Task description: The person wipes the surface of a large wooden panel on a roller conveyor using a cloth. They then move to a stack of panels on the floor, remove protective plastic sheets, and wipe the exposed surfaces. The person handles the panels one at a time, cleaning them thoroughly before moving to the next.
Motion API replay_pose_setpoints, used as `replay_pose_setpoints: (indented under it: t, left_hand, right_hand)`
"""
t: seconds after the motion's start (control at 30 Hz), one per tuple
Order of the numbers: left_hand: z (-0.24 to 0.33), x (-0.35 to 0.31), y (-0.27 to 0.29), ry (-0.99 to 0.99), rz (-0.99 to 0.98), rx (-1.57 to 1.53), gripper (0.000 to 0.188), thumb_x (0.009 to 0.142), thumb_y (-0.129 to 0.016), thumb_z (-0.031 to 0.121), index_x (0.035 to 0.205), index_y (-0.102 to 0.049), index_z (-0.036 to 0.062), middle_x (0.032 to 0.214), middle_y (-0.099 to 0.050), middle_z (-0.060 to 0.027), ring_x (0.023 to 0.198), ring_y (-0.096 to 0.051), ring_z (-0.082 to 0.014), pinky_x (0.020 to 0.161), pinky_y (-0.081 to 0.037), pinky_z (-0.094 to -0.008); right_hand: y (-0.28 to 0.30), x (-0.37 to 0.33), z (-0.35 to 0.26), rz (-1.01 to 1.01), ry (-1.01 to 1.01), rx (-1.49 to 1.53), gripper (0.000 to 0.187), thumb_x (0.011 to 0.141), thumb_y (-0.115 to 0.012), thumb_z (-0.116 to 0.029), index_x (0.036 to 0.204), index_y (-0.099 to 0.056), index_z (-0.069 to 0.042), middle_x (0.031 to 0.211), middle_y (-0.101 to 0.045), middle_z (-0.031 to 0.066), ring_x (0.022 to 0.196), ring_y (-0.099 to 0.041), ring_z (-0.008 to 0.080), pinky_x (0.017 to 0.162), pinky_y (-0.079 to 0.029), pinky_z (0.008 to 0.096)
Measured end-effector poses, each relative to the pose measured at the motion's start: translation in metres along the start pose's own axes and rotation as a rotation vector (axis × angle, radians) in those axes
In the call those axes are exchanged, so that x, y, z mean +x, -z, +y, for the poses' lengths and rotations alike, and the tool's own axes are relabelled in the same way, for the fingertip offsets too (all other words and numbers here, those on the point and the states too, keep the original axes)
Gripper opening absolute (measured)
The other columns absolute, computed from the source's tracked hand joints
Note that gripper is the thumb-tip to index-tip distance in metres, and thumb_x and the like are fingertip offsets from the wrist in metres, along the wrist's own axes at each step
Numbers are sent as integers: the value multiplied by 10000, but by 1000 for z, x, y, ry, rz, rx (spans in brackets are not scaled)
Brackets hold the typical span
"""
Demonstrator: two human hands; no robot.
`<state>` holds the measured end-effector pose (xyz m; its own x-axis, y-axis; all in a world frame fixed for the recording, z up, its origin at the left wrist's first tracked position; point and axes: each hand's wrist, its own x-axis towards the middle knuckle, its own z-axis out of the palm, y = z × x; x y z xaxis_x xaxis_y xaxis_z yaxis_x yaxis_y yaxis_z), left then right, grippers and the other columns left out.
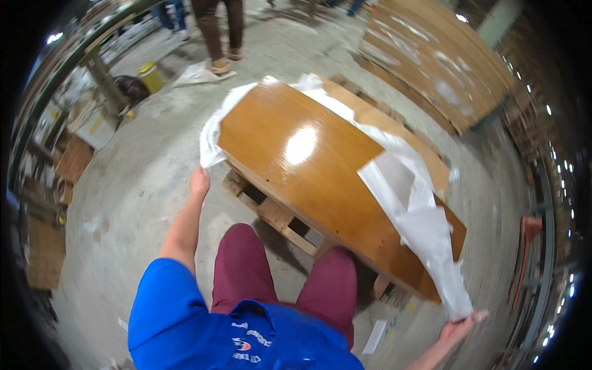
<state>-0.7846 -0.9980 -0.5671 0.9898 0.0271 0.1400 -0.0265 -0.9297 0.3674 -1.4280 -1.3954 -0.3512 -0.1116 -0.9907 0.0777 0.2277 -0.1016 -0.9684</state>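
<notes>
A glossy brown wooden panel lies flat in front of me on a wooden pallet, with a bright light reflected on its top. White foam wrapping sheet runs under its left and far edges and folds over the right part of its top. My left hand is closed on the sheet's hanging corner beside the panel's left end. At the lower right, my right hand grips the other end of the sheet, pulled past the panel's right corner. Fingers of both hands are small and slightly blurred.
Another lighter board lies just beyond the panel. A large stack of brown boards stands at the far right. On the left are a metal rack, a yellow bucket and cartons. A person stands at the back.
</notes>
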Motion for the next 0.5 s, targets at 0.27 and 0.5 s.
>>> replay_pose_setpoints:
  t: [0.27, 0.5]
  left_hand:
    - [186, -252, 15, 408, -1892, -1543, 930, 798, -372, 716, 1421, -99, 81, 1355, -295, -255, 1180, -409, -422, 892, -400, -604]
    - [258, -289, 25, 174, -1963, -1413, 447, 929, -463, 314, 1279, -428, 38, 1074, -584, -144, 910, -614, -265, 764, -525, -412]
  right_hand:
    - [-120, -121, 102, -364, -692, 588, 333, 911, -490, -233, 1206, -480, -80, 1175, -545, 51, 1050, -533, 215, 944, -417, 380]
    - [-93, -161, 105, -850, -584, 246, 129, 804, -527, -53, 808, -405, -94, 857, -516, 77, 874, -576, 205, 769, -464, 330]
